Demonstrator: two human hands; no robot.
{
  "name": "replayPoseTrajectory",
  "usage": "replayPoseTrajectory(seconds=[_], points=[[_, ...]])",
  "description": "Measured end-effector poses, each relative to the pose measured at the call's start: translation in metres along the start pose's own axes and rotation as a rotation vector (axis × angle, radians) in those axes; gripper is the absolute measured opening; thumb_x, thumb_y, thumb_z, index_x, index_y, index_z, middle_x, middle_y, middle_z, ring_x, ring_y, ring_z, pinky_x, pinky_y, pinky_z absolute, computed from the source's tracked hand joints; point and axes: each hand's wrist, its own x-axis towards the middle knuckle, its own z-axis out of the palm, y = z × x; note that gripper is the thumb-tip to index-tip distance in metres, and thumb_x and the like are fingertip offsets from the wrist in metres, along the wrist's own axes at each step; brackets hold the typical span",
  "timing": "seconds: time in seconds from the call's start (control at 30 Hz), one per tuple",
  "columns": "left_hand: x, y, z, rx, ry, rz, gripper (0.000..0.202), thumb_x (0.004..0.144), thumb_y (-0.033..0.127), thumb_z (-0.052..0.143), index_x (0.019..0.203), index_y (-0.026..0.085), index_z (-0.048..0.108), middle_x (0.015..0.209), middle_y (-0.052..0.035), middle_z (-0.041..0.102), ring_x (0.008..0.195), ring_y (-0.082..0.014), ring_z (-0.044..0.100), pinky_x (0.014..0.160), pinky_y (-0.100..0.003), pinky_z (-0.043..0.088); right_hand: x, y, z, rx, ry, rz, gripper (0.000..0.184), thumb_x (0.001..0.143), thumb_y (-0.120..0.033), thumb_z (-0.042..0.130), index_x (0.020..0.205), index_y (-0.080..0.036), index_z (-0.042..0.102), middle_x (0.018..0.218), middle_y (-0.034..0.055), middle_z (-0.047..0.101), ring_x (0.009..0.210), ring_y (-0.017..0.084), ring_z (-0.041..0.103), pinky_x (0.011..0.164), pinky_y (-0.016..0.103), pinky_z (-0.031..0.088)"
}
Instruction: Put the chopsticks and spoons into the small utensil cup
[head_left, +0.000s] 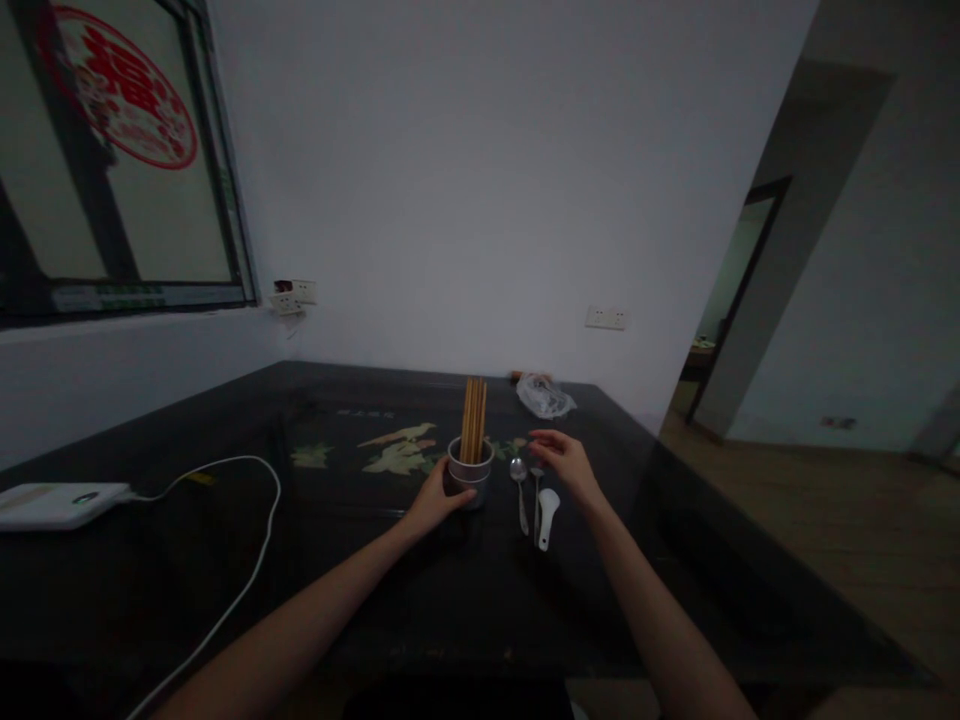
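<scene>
Left grip (439, 497) was wrapped around the lower wall of a metal cup (470, 478), fingers curled on its near-left side, so the cup stood just right of and slightly beyond the palm, held upright on the dark worktop (352, 590). A bundle of wooden chopsticks (473, 419) stood in the cup, their long axis nearly vertical, tips rising well above the rim and pointing up toward the back wall. Right grip (568, 460) hovered open, fingers spread and loosely bent, holding nothing; its fingertips reached left over the top end of the cutlery lying beside the cup.

Three pieces lay just right of the cup: a metal spoon (520, 488) with its bowl at the far end and its handle running toward the person, a second thin metal utensil (537, 500) alongside it on the same axis, and a white spoon (547, 512) lying nearest the right wrist, its broad end farther off and its handle pointing toward the person. Whether the right fingers touched any of them could not be told.

Farther back on the worktop lay a crumpled plastic bag (545, 395). At the far left sat a white device (56, 503) with a white cable (255, 560) curving toward the near edge.
</scene>
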Motion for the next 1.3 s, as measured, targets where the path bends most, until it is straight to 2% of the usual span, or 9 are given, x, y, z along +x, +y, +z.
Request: replayPoseTrajectory(seconds=[0.17,0.3,0.57,0.7,0.8,0.87,0.93,1.13,1.3], points=[[0.001,0.003,-0.003,-0.051,-0.017,-0.006,0.079,0.065,0.034,0.075,0.131,0.019,0.035,0.133,-0.0141,0.047,0.12,-0.0265,0.05,0.101,-0.043,0.04,-0.01,0.027,-0.007,-0.077,0.077,0.05,0.025,0.067,-0.03,0.063,0.086,-0.013,0.066,0.069,0.0047,0.068,0.057,0.015,0.062,0.046,0.023,0.046],[0.002,0.014,-0.01,0.017,0.084,0.064,0.069,0.074,0.041,0.066,0.132,0.02,0.034,0.135,-0.0136,0.043,0.123,-0.0255,0.045,0.099,-0.04,0.041,-0.006,0.034,-0.008,-0.215,0.104,0.028,0.019,0.069,-0.026,0.058,0.082,-0.014,0.066,0.069,0.0037,0.068,0.058,0.015,0.062,0.05,0.023,0.046],[-0.011,0.054,-0.028,0.373,0.324,0.419,0.033,0.085,0.032,0.052,0.116,0.02,0.05,0.11,-0.0077,0.056,0.1,-0.0191,0.055,0.09,-0.036,0.044,0.0,0.046,-0.012,-0.487,0.065,-0.005,0.016,0.076,-0.025,0.056,0.077,-0.016,0.069,0.071,0.0045,0.07,0.065,0.016,0.065,0.059,0.024,0.046],[-0.025,0.08,-0.021,0.514,0.168,0.635,0.017,0.085,0.023,0.048,0.098,0.02,0.059,0.092,-0.0049,0.061,0.087,-0.0179,0.057,0.08,-0.033,0.047,0.0,0.05,-0.011,-0.586,0.037,0.035,0.012,0.075,-0.021,0.059,0.078,-0.018,0.07,0.073,0.0037,0.071,0.069,0.016,0.066,0.061,0.022,0.044],[-0.036,0.099,-0.001,0.546,-0.154,0.684,0.019,0.086,0.018,0.045,0.097,0.021,0.061,0.089,-0.0041,0.063,0.086,-0.0168,0.059,0.078,-0.03,0.047,-0.002,0.049,-0.01,-0.644,0.015,0.052,0.012,0.075,-0.02,0.059,0.079,-0.019,0.071,0.077,0.0038,0.072,0.072,0.016,0.066,0.061,0.021,0.043],[-0.04,0.109,0.018,0.588,-0.376,0.656,0.021,0.086,0.018,0.045,0.098,0.022,0.063,0.092,-0.0042,0.064,0.088,-0.0172,0.059,0.08,-0.029,0.046,-0.004,0.048,-0.01,-0.679,0.001,0.057,0.013,0.076,-0.021,0.059,0.08,-0.02,0.071,0.078,0.0038,0.072,0.072,0.016,0.066,0.06,0.02,0.043],[-0.04,0.115,0.038,0.619,-0.457,0.596,0.02,0.086,0.021,0.047,0.095,0.023,0.065,0.091,-0.0042,0.065,0.086,-0.0181,0.059,0.079,-0.029,0.045,-0.005,0.047,-0.01,-0.706,-0.007,0.065,0.013,0.076,-0.023,0.059,0.081,-0.02,0.071,0.078,0.0039,0.072,0.072,0.016,0.066,0.06,0.021,0.042],[-0.002,0.101,0.092,0.767,-0.391,0.299,0.016,0.082,0.021,0.048,0.082,0.019,0.063,0.078,-0.0072,0.064,0.076,-0.0212,0.062,0.073,-0.03,0.045,-0.006,0.044,-0.015,-0.752,-0.016,0.096,0.012,0.076,-0.023,0.06,0.081,-0.021,0.071,0.078,0.0042,0.072,0.072,0.016,0.065,0.062,0.021,0.043],[0.023,0.079,0.118,0.934,-0.277,0.028,0.02,0.084,0.025,0.048,0.095,0.012,0.059,0.089,-0.0194,0.065,0.084,-0.0315,0.065,0.074,-0.04,0.047,-0.007,0.04,-0.017,-0.789,-0.006,0.147,0.013,0.075,-0.024,0.06,0.081,-0.021,0.072,0.077,0.0043,0.071,0.071,0.016,0.065,0.061,0.021,0.042]])
